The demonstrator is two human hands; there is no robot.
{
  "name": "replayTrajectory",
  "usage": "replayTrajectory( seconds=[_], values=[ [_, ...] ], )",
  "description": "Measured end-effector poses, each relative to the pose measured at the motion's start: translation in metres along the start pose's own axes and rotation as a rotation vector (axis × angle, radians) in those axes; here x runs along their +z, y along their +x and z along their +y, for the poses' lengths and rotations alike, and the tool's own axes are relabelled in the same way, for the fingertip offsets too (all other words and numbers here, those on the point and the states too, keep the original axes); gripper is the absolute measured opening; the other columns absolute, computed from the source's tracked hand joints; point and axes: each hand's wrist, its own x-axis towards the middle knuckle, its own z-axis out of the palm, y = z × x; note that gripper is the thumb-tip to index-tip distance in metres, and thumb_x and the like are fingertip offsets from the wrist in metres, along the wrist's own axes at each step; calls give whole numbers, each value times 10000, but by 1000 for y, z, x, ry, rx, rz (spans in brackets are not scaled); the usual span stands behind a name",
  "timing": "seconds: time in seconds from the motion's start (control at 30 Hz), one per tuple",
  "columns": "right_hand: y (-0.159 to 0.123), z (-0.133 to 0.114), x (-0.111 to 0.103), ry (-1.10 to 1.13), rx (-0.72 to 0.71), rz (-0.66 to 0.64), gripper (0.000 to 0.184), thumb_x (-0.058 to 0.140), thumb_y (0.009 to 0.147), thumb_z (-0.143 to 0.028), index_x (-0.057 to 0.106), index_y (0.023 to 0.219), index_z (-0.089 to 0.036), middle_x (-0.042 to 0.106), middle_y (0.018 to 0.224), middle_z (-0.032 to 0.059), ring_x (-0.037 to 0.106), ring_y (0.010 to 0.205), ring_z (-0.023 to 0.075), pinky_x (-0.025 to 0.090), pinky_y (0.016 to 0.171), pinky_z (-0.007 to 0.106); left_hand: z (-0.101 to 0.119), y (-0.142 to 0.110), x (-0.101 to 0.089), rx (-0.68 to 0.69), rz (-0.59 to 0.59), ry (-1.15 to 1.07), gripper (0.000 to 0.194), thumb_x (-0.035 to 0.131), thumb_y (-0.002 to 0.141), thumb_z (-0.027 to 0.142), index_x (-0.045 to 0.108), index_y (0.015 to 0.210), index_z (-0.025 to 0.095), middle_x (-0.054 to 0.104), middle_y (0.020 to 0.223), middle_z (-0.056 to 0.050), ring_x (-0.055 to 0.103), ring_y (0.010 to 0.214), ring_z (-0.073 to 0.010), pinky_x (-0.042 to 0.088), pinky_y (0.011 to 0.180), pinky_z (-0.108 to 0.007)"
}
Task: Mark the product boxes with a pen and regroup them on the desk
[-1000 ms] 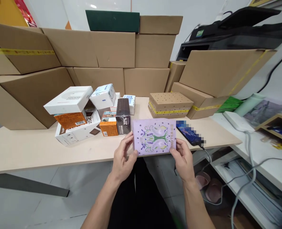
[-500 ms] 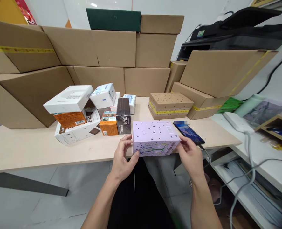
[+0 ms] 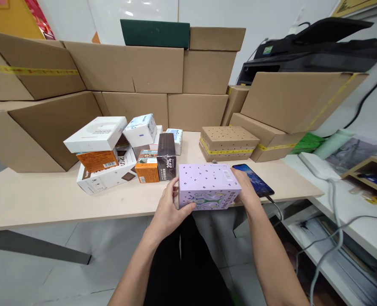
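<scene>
A lilac tea box (image 3: 210, 177) with small dark rings on top and a leafy print on its front sits at the table's front edge. My left hand (image 3: 172, 208) grips its left end, thumb across the lower front and fingers along the side. At the right end, my right hand (image 3: 244, 185) reaches behind the box, where its fingers are hidden. A small grey tip (image 3: 214, 161) shows just above the box's back edge; I cannot make out what it belongs to. Close beside my right hand lies a phone (image 3: 255, 180) with a cable plugged in.
To the left is a pile with a white power bank box (image 3: 97, 134), orange boxes (image 3: 147, 170) and a dark box (image 3: 166, 159). A brown dotted carton (image 3: 228, 138) stands behind. Large cardboard boxes (image 3: 197, 112) wall the table's back. Grey cables (image 3: 336, 229) hang at right.
My right hand has moved from the box's right front corner to behind its right end. My left thumb has slid further across the front. A small grey tip now shows behind the box.
</scene>
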Motion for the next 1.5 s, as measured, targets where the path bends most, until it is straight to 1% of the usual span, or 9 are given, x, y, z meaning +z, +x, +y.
replayTrajectory(
  seconds=[0.1, 0.2, 0.27, 0.33, 0.43, 0.53, 0.67, 0.97, 1.5],
  values=[
    [-4, 6, -13, 175, 77, 219, 162, 488, 884, -354, 545, 841, -209, 707, 756, 102, 685, 685, 222, 484, 604, 309, 2, 5, -3, -23, -39, 41, 890, 799, 732, 335, 335, 1489, 271, 556, 1370, -126, 606, 1183, -297, 525, 1006, -504],
    [-13, 2, -33, 775, 25, 511, 148, 501, 856, -385, 463, 873, -243, 645, 630, -13, 601, 482, 157, 475, 455, 264, 3, 9, -4, -14, -59, 75, 937, 822, 696, 338, 334, 1494, 271, 554, 1373, -129, 611, 1161, -306, 537, 981, -505],
    [-20, -8, -46, 1159, -111, 536, 151, 570, 796, -338, 455, 843, -252, 614, 559, -53, 553, 417, 135, 432, 388, 230, 5, 12, -2, 1, -69, 105, 967, 827, 686, 345, 315, 1503, 264, 543, 1384, -133, 609, 1146, -309, 535, 973, -510],
    [-23, -22, -53, 1288, -231, 397, 115, 582, 787, -301, 502, 845, -242, 629, 560, -46, 550, 418, 124, 413, 376, 214, 7, 13, 0, 9, -72, 159, 989, 826, 687, 361, 288, 1511, 258, 526, 1399, -131, 605, 1129, -305, 534, 964, -507],
    [-23, -42, -55, 1226, -271, 184, 110, 600, 820, -297, 580, 888, -213, 663, 614, -19, 579, 470, 115, 452, 420, 216, 10, 13, 3, 24, -72, 246, 1009, 824, 690, 393, 261, 1518, 264, 490, 1427, -114, 576, 1155, -298, 534, 954, -474],
    [-21, -53, -50, 1044, -258, 103, 136, 646, 834, -314, 563, 867, -212, 653, 614, -31, 565, 478, 96, 450, 435, 197, 11, 12, 3, 47, -66, 279, 1011, 820, 699, 393, 244, 1524, 284, 468, 1436, -96, 552, 1192, -290, 528, 956, -443],
    [-20, -56, -47, 886, -266, 85, 180, 625, 866, -353, 513, 822, -219, 629, 603, -43, 525, 465, 80, 396, 420, 181, 11, 12, 2, 63, -65, 291, 986, 816, 706, 388, 258, 1514, 290, 466, 1431, -92, 538, 1213, -295, 505, 981, -449],
    [-18, -54, -48, 702, -325, 67, 178, 571, 897, -366, 514, 826, -213, 612, 605, -43, 534, 508, 90, 389, 492, 205, 11, 12, 2, 67, -74, 265, 947, 812, 709, 394, 290, 1494, 297, 466, 1433, -91, 545, 1205, -304, 497, 987, -455],
    [-18, -56, -47, 724, -319, 59, 173, 585, 889, -357, 516, 818, -215, 611, 600, -43, 534, 506, 86, 396, 487, 202, 12, 12, 1, 63, -72, 284, 922, 810, 714, 395, 305, 1479, 292, 473, 1423, -90, 527, 1231, -304, 476, 1008, -443]
  ],
)
